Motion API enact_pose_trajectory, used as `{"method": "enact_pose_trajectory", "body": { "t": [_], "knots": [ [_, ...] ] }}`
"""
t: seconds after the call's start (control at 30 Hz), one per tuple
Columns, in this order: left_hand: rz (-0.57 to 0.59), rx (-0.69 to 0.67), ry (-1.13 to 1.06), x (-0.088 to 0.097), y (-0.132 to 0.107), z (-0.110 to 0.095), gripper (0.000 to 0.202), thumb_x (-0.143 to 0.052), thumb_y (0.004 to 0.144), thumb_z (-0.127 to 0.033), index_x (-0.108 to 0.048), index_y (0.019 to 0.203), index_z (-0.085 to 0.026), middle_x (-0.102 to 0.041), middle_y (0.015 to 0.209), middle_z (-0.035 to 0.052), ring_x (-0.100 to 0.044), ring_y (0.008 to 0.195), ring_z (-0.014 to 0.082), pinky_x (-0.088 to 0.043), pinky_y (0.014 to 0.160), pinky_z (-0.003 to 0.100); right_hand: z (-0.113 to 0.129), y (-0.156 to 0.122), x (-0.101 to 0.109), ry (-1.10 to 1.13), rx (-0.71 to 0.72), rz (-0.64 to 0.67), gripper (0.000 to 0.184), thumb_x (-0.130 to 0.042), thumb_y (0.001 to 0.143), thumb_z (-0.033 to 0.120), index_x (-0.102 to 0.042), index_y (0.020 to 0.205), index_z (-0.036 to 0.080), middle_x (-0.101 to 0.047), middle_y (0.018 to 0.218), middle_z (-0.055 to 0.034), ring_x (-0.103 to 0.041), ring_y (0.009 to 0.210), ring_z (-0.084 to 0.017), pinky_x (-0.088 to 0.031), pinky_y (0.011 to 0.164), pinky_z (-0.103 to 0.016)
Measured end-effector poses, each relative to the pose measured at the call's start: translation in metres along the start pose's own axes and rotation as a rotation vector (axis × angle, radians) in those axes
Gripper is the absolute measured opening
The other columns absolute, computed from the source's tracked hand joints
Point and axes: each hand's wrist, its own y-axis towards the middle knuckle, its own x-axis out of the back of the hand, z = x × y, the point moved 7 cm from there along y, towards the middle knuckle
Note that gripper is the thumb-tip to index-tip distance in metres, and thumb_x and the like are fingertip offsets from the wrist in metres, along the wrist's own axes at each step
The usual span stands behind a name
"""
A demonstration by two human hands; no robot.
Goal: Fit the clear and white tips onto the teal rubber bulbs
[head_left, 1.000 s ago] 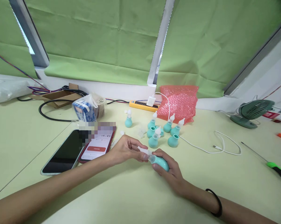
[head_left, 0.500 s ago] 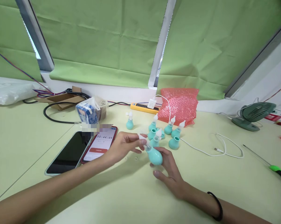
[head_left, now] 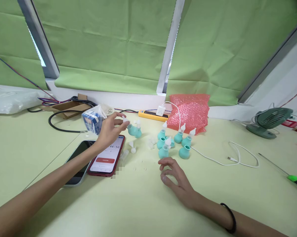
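Note:
My left hand (head_left: 113,129) pinches the translucent tip of a teal bulb nasal aspirator (head_left: 131,130). This bulb is tilted, right beside a standing teal aspirator (head_left: 138,132) at the back. My right hand (head_left: 174,177) is empty above the table, fingers apart and curved. Just beyond it stands an aspirator with a clear nozzle (head_left: 163,152), and a teal bulb without a nozzle (head_left: 184,152) is to its right. Several more teal bulbs, some with nozzles, cluster behind. Loose white nozzle parts (head_left: 133,148) and clear pieces (head_left: 151,143) lie between the hands.
Two phones lie under my left forearm; the red-cased phone (head_left: 106,161) shows a running timer. Behind are a blue package (head_left: 92,119), a yellow power strip (head_left: 148,115) and a pink bubble-wrap bag (head_left: 189,112). A white cable (head_left: 222,163), a screwdriver (head_left: 292,178) and a fan (head_left: 271,121) are right.
My left hand has carried the aspirator leftward and back, beside the standing one. My right hand has let go of its bulb and stays nearly in place. The phone timer has advanced.

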Motion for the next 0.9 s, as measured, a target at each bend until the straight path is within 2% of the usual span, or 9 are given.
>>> {"method": "enact_pose_trajectory", "body": {
  "t": [0.2, 0.27, 0.43, 0.53, 0.57, 0.63, 0.8, 0.83, 0.9],
  "knots": [
    [0.086, 0.083, -0.135, -0.009, 0.000, 0.007, 0.034, -0.064, 0.065, -0.034, -0.058, 0.091, -0.012, -0.065, 0.078, 0.0063, -0.062, 0.072, 0.0205, -0.052, 0.068, 0.033, 0.003, 0.001, 0.000, -0.008, 0.030, -0.004, 0.021, -0.044, 0.082, 0.026, -0.041, 0.102, 0.024, -0.045, 0.102, -0.0073, -0.048, 0.089, -0.018, -0.049, 0.065, -0.029],
    [0.174, 0.142, -0.231, -0.013, 0.001, 0.007, 0.036, -0.066, 0.063, -0.030, -0.059, 0.093, -0.012, -0.065, 0.080, 0.0063, -0.062, 0.074, 0.0201, -0.052, 0.070, 0.033, 0.004, 0.001, 0.000, -0.007, 0.045, 0.000, 0.020, -0.043, 0.082, 0.026, -0.041, 0.101, 0.024, -0.044, 0.102, -0.0071, -0.048, 0.089, -0.018, -0.048, 0.070, -0.030],
    [0.500, 0.250, -0.531, -0.033, -0.010, -0.007, 0.039, -0.064, 0.067, -0.027, -0.054, 0.103, -0.014, -0.065, 0.090, 0.0093, -0.060, 0.085, 0.0214, -0.050, 0.074, 0.035, 0.003, 0.001, 0.000, -0.006, 0.040, 0.010, 0.020, -0.043, 0.082, 0.026, -0.041, 0.102, 0.024, -0.045, 0.101, -0.0067, -0.048, 0.089, -0.018, -0.046, 0.077, -0.033],
    [0.586, 0.279, -0.603, -0.041, -0.019, -0.018, 0.040, -0.064, 0.066, -0.028, -0.052, 0.102, -0.016, -0.065, 0.088, 0.0099, -0.061, 0.083, 0.0223, -0.050, 0.072, 0.036, 0.005, 0.001, -0.001, -0.012, 0.050, 0.018, 0.020, -0.043, 0.082, 0.025, -0.041, 0.101, 0.024, -0.045, 0.101, -0.0067, -0.048, 0.089, -0.018, -0.045, 0.077, -0.033],
    [0.574, 0.273, -0.594, -0.041, -0.020, -0.021, 0.040, -0.064, 0.066, -0.029, -0.052, 0.101, -0.016, -0.065, 0.086, 0.0093, -0.061, 0.083, 0.0225, -0.050, 0.070, 0.036, 0.005, 0.002, -0.001, -0.016, 0.052, 0.021, 0.019, -0.042, 0.082, 0.025, -0.041, 0.101, 0.024, -0.045, 0.100, -0.0066, -0.047, 0.089, -0.018, -0.045, 0.077, -0.033],
    [0.466, 0.213, -0.520, -0.034, -0.015, -0.024, 0.038, -0.064, 0.065, -0.030, -0.053, 0.098, -0.015, -0.065, 0.082, 0.0074, -0.061, 0.083, 0.0224, -0.051, 0.068, 0.035, 0.005, 0.002, -0.002, -0.022, 0.045, 0.028, 0.019, -0.042, 0.082, 0.024, -0.041, 0.101, 0.024, -0.045, 0.100, -0.0062, -0.047, 0.089, -0.017, -0.045, 0.078, -0.033],
    [-0.013, -0.064, -0.129, 0.009, 0.005, -0.019, 0.026, -0.061, 0.066, -0.030, -0.057, 0.086, -0.014, -0.062, 0.086, 0.0046, -0.059, 0.078, 0.0173, -0.050, 0.067, 0.027, 0.005, 0.003, -0.002, -0.024, 0.058, 0.031, 0.018, -0.043, 0.082, 0.024, -0.042, 0.100, 0.023, -0.045, 0.099, -0.0060, -0.047, 0.088, -0.017, -0.045, 0.077, -0.033],
    [-0.069, -0.096, -0.061, 0.014, 0.008, -0.015, 0.024, -0.060, 0.067, -0.030, -0.058, 0.085, -0.014, -0.062, 0.087, 0.0048, -0.059, 0.079, 0.0170, -0.050, 0.067, 0.025, 0.006, 0.003, -0.002, -0.025, 0.066, 0.032, 0.018, -0.042, 0.082, 0.023, -0.042, 0.100, 0.023, -0.045, 0.099, -0.0061, -0.047, 0.087, -0.017, -0.045, 0.077, -0.032],
    [-0.103, -0.114, 0.054, 0.019, 0.012, -0.002, 0.024, -0.057, 0.069, -0.031, -0.058, 0.086, -0.014, -0.062, 0.088, 0.0058, -0.059, 0.079, 0.0173, -0.049, 0.066, 0.024, 0.007, 0.003, -0.002, -0.028, 0.075, 0.031, 0.017, -0.042, 0.082, 0.023, -0.042, 0.099, 0.023, -0.045, 0.098, -0.0061, -0.047, 0.087, -0.017, -0.045, 0.076, -0.032]
  ]
}}
